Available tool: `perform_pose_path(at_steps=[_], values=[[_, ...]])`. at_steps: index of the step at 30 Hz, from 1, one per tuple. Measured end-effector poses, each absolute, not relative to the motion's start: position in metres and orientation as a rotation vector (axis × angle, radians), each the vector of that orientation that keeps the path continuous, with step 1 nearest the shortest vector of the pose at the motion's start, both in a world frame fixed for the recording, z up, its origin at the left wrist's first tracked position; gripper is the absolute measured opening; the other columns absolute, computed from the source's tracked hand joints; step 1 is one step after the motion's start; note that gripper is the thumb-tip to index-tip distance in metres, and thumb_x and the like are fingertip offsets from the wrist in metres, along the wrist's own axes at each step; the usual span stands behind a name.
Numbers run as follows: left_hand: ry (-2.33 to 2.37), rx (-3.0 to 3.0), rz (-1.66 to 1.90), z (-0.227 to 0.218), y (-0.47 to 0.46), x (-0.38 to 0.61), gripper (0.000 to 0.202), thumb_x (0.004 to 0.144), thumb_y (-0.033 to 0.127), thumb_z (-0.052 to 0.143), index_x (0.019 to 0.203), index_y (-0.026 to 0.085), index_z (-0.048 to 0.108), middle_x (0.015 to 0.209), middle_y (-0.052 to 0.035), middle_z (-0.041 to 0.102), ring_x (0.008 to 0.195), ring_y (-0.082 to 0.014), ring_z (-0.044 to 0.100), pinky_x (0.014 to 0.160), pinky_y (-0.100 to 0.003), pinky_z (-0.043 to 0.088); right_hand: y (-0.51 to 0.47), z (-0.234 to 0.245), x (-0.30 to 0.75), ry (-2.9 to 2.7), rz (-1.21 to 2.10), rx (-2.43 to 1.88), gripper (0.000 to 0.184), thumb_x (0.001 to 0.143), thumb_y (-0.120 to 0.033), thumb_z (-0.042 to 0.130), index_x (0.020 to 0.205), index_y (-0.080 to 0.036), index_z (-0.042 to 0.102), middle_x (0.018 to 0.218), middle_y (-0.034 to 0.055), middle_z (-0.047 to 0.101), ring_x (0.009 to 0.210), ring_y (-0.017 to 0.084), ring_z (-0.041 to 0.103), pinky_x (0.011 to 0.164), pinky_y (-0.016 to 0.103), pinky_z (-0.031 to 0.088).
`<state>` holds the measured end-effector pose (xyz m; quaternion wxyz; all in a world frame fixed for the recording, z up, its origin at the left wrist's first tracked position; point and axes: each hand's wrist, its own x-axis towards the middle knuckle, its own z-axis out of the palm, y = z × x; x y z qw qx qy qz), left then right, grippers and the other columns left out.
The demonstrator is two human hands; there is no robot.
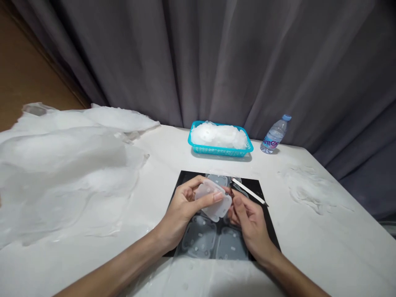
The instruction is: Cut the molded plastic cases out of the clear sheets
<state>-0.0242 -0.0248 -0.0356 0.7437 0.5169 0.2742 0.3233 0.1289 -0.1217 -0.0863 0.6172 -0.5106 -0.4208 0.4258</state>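
Observation:
My left hand (188,202) pinches a frosted, translucent plastic piece (212,200) with rounded corners, thumb on its near face. Close to the piece's right edge, my right hand (250,216) is closed with its fingers curled; what they hold is hidden. Just above its index finger runs a slim white strip-like tool (250,192) with a dark pointed end; I cannot tell whether the hand grips it. Below both hands, clear plastic with moulded rounded squares (199,237) covers part of a black mat (269,225).
A turquoise basket (221,151) heaped with white translucent pieces (216,135) stands at the back. Right of it is a water bottle (274,136). Large plastic bags with white contents (62,165) fill the left side. Thin clear scraps (309,187) lie at right on the white table (349,235).

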Motion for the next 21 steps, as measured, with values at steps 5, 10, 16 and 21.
perform_pose_path(at_steps=[5,10,16,21], values=[[0.584,1.087,0.744,-0.037,-0.024,-0.024,0.033,0.078,0.034,0.090,0.085,0.017,0.062,0.075,0.0019,0.068,0.066,-0.0100,0.059,0.063,-0.018,0.047,-0.131,-0.082,0.119,-1.017,0.869,-1.231,0.043,0.106,-0.050,0.051,0.095,-0.015,0.073,0.071,-0.0002,0.051,0.063,0.011,0.043,0.057,0.024,0.034],[0.599,1.212,0.782,-0.037,-0.027,-0.024,0.026,0.083,0.036,0.086,0.090,0.017,0.070,0.078,0.0006,0.068,0.071,-0.0108,0.059,0.067,-0.019,0.047,-0.131,-0.075,0.119,-1.093,0.747,-1.270,0.049,0.107,-0.047,0.049,0.074,-0.016,0.068,0.070,0.0007,0.054,0.065,0.013,0.048,0.060,0.025,0.038],[0.593,1.207,0.776,-0.033,-0.028,-0.027,0.023,0.087,0.038,0.083,0.088,0.018,0.071,0.077,0.0011,0.068,0.071,-0.0116,0.061,0.068,-0.020,0.048,-0.130,-0.070,0.119,-1.201,0.588,-1.306,0.039,0.107,-0.045,0.050,0.119,-0.020,0.078,0.067,-0.0013,0.058,0.064,0.014,0.053,0.063,0.026,0.043],[0.527,1.160,0.751,-0.030,-0.029,-0.026,0.020,0.091,0.036,0.079,0.088,0.018,0.072,0.080,0.0002,0.069,0.073,-0.0121,0.062,0.073,-0.021,0.049,-0.131,-0.071,0.120,-1.263,0.520,-1.341,0.040,0.108,-0.043,0.049,0.135,-0.025,0.073,0.067,-0.0017,0.060,0.065,0.014,0.056,0.070,0.027,0.047]])
